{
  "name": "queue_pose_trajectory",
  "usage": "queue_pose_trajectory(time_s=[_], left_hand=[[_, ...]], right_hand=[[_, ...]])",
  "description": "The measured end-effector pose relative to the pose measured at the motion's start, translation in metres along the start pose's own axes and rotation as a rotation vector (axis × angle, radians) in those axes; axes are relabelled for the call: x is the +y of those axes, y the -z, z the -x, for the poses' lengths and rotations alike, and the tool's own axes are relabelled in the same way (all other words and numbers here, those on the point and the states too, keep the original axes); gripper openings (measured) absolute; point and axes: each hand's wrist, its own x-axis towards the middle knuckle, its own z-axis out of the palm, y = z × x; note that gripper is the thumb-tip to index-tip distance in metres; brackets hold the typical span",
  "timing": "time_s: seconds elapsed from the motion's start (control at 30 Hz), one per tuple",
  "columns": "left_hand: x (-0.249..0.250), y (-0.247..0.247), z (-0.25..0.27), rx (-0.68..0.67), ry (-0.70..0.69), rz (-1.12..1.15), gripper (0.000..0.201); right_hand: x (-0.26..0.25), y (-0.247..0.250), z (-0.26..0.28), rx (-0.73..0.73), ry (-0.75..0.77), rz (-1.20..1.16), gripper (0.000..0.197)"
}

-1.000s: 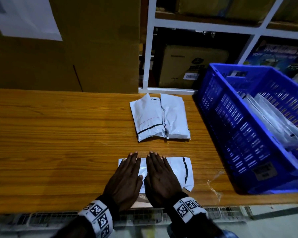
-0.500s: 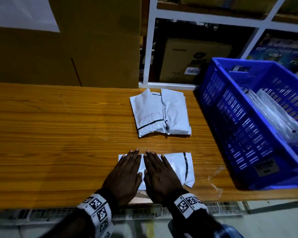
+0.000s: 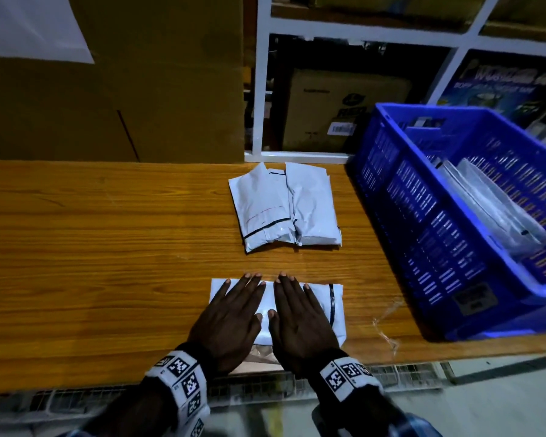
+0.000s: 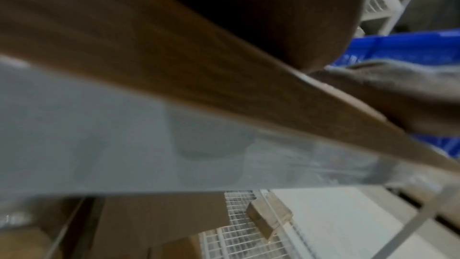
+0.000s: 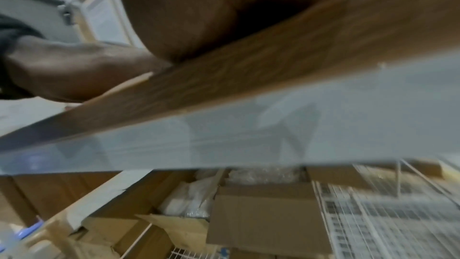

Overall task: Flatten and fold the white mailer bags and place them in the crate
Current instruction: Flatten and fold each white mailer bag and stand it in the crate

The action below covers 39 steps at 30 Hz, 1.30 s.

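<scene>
A white mailer bag (image 3: 336, 307) with a black strip lies flat near the front edge of the wooden table (image 3: 92, 263). My left hand (image 3: 230, 313) and right hand (image 3: 300, 316) press on it side by side, palms down, fingers straight. Further back lies a pile of folded white mailer bags (image 3: 284, 206). The blue crate (image 3: 454, 222) stands at the right with several bags (image 3: 492, 200) inside. Both wrist views are blurred; they show only the palms (image 4: 286, 17) (image 5: 199, 7) against the table edge.
A large cardboard box (image 3: 108, 77) stands behind the table at the left. A white shelf frame (image 3: 262, 74) with boxes is behind the pile. A scrap of clear tape (image 3: 388, 323) lies near the crate's front corner. Below the table are cardboard boxes (image 5: 261, 214) and wire racks.
Both hands have slid slightly apart on the bag, so a strip of white shows between them. The pile and crate have not moved.
</scene>
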Motion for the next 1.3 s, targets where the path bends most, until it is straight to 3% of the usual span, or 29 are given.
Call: queue_pose_trajectory(time_s=[0.1, 0.3, 0.67, 0.83, 1.03, 1.2, 1.3], left_hand=[[0.001, 0.003, -0.003, 0.002, -0.007, -0.043, 0.058], [0.015, 0.003, -0.014, 0.018, -0.087, -0.041, 0.058], [0.035, -0.005, -0.025, 0.027, -0.066, -0.031, 0.058], [0.039, -0.007, -0.023, 0.034, -0.069, -0.006, 0.059], [0.036, -0.007, -0.025, -0.023, -0.062, -0.004, 0.062], [0.018, 0.012, -0.023, 0.1, -0.028, -0.038, 0.057], [0.008, 0.008, -0.015, 0.078, -0.018, -0.066, 0.056]], right_hand=[[0.002, 0.005, -0.004, -0.022, -0.019, 0.001, 0.062], [0.029, 0.01, 0.002, -0.016, -0.204, 0.084, 0.071], [0.041, 0.016, 0.005, -0.035, -0.187, 0.077, 0.064], [0.047, 0.011, 0.01, -0.043, -0.235, 0.047, 0.071], [0.047, 0.014, 0.009, -0.076, -0.221, 0.067, 0.074], [0.02, 0.022, -0.008, -0.018, -0.118, 0.062, 0.061], [0.005, 0.013, -0.014, -0.06, -0.055, 0.046, 0.06]])
